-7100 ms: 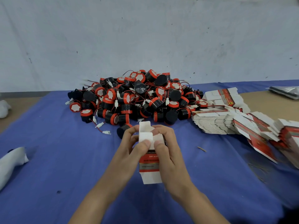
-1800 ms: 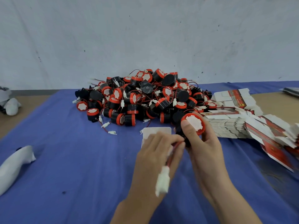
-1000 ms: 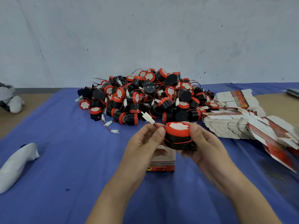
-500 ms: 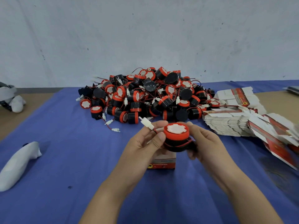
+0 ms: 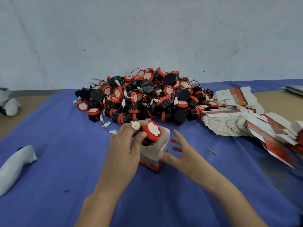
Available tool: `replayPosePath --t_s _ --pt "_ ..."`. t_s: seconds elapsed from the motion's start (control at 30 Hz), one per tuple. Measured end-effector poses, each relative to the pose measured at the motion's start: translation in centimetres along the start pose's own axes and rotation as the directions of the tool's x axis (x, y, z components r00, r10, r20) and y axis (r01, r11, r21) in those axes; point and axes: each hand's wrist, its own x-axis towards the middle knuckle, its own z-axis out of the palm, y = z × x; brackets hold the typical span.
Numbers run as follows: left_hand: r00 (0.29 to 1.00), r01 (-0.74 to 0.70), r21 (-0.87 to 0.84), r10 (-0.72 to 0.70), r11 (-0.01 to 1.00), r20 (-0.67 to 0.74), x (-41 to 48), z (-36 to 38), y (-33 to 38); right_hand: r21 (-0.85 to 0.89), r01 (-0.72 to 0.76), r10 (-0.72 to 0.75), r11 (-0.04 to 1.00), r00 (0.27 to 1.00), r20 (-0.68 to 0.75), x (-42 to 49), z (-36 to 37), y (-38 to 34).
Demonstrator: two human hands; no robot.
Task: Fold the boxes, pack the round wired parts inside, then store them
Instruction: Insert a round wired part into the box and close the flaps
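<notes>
Lowered to the mouth of the box (image 5: 152,163) and let go by the right hand (image 5: 178,154) since half a second ago. Pinched now by the left hand (image 5: 124,145) alone, thumb and fingers curled round the round wired part (image 5: 150,133), red-and-white face tilted up, black body low at the left edge of the box's open top. White connector (image 5: 135,125) poking out above the left fingers, just left of the box's top. Right hand just right of the box, fingers spread and loose, gripping nothing, motion-blurred; contact with the box wall impossible to call. Box upright on the blue cloth (image 5: 65,161), red band at its base. Behind the box, heaped pile of parts (image 5: 147,99); right and back of it, stack of flat boxes (image 5: 229,123); far to its left, white bundle (image 5: 16,163).
</notes>
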Motion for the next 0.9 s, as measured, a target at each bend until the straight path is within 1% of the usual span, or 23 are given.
replayPosePath --t_s 0.07,0.1,0.2,0.27,0.3,0.33,0.37,0.43,0.47,0.53,0.63,0.7,0.77,0.83,0.9 --pt "0.999 0.01 -0.029 -0.011 1.0 -0.05 0.1 -0.4 0.1 -0.077 0.025 -0.026 0.997 0.999 -0.023 0.3 0.8 0.3" --pt "0.998 0.028 -0.035 -0.03 0.999 -0.047 0.1 -0.5 0.1 -0.112 0.044 -0.048 0.993 0.998 -0.035 0.5 1.1 0.4" --pt "0.996 0.081 -0.02 -0.081 0.996 0.023 -0.3 -0.2 -0.2 -0.143 0.162 -0.17 0.976 0.984 -0.051 0.8 1.7 0.5" --pt "0.989 0.115 0.035 -0.118 0.993 0.092 -0.6 0.4 -0.5 -0.092 0.241 -0.245 0.966 0.969 -0.031 1.1 1.8 0.5" --pt "0.982 0.127 0.074 -0.136 0.989 0.132 -0.8 0.7 -0.6 -0.072 0.251 -0.252 0.965 0.968 -0.006 1.1 1.9 0.5" --pt "0.976 0.133 0.115 -0.151 0.984 0.156 -0.9 1.0 -0.7 -0.062 0.246 -0.245 0.967 0.969 0.017 1.0 1.9 0.4" --pt "0.976 0.137 0.151 -0.16 0.979 0.151 -1.0 1.2 -0.8 -0.052 0.238 -0.237 0.97 0.971 0.028 1.0 1.9 0.3" --pt "0.985 0.131 0.209 -0.151 0.969 0.085 -1.2 1.4 -1.0 -0.05 0.221 -0.219 0.974 0.975 0.037 1.0 1.8 0.5" --pt "0.991 0.101 0.243 -0.118 0.965 0.055 -1.2 1.5 -1.1 -0.053 0.214 -0.212 0.975 0.976 0.042 1.0 1.7 0.6" --pt "0.995 0.023 0.335 -0.055 0.942 0.085 -1.2 1.8 -1.2 -0.055 0.208 -0.205 0.977 0.977 0.055 0.9 1.6 0.7" --pt "0.987 -0.033 0.434 -0.038 0.9 0.154 -0.8 2.2 -1.2 -0.034 0.193 -0.192 0.981 0.98 0.054 0.8 1.5 0.8" --pt "0.988 -0.095 0.53 0.014 0.843 0.156 -0.5 2.2 -1.1 -0.012 0.179 -0.178 0.984 0.983 0.044 0.7 1.6 0.7" --pt "0.989 -0.13 0.642 0.056 0.755 0.135 -0.4 1.9 -1.3 -0.013 0.158 -0.157 0.987 0.987 0.045 0.7 1.6 0.6" --pt "0.991 -0.12 0.703 0.041 0.701 0.128 -0.4 1.5 -1.8 -0.018 0.145 -0.144 0.989 0.988 0.048 0.8 1.6 0.7" --pt "0.988 -0.108 0.735 -0.007 0.67 0.152 -0.5 1.2 -2.2 -0.017 0.141 -0.14 0.99 0.989 0.053 0.9 1.6 0.9"
